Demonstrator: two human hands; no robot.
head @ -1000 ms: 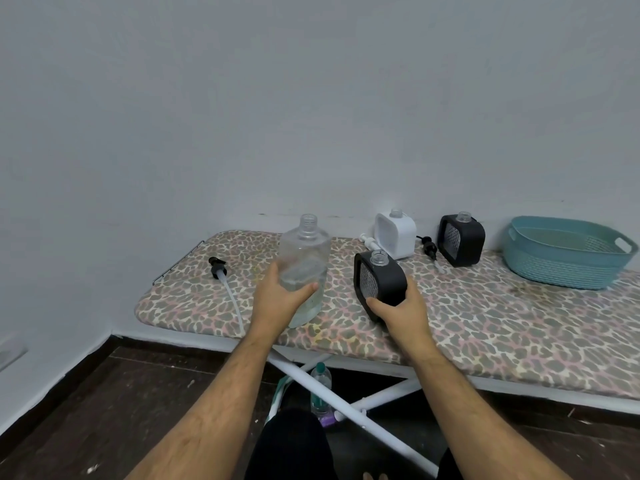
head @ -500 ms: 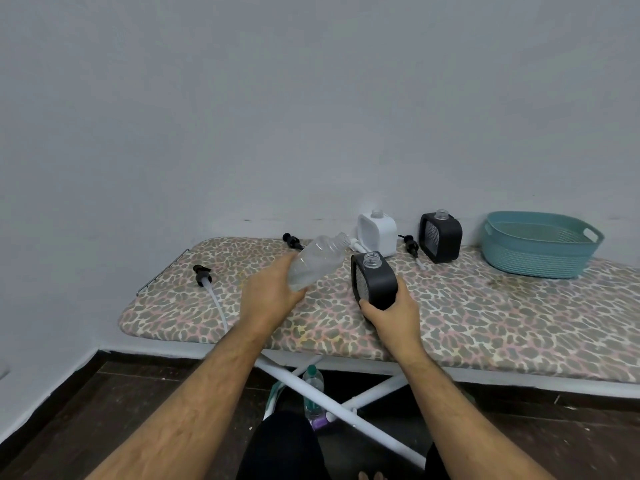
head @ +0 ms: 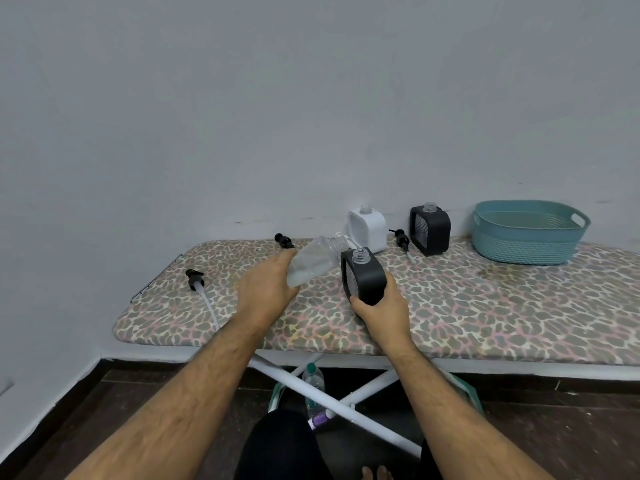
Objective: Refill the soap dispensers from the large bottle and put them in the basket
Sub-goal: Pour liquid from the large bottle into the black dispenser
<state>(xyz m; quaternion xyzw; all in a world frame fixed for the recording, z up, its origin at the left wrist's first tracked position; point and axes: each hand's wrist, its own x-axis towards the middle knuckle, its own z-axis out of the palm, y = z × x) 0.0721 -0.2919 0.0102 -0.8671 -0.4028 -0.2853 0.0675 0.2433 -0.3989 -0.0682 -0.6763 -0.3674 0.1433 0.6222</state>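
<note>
My left hand grips the large clear bottle, tilted steeply with its open neck pointing right, close above the mouth of a black soap dispenser. My right hand holds that dispenser from below and behind, upright on the ironing board. A white dispenser and a second black dispenser stand uncapped at the back by the wall. The teal basket sits at the back right and looks empty.
Black pump heads lie loose on the board: one with a long tube at the left, one near the wall, one between the back dispensers. Under the board, white crossed legs and a small bottle stand on the dark floor.
The large bottle went from upright on the board to steeply tilted, its neck brought over the black dispenser's mouth. My right hand kept its hold on the dispenser.
</note>
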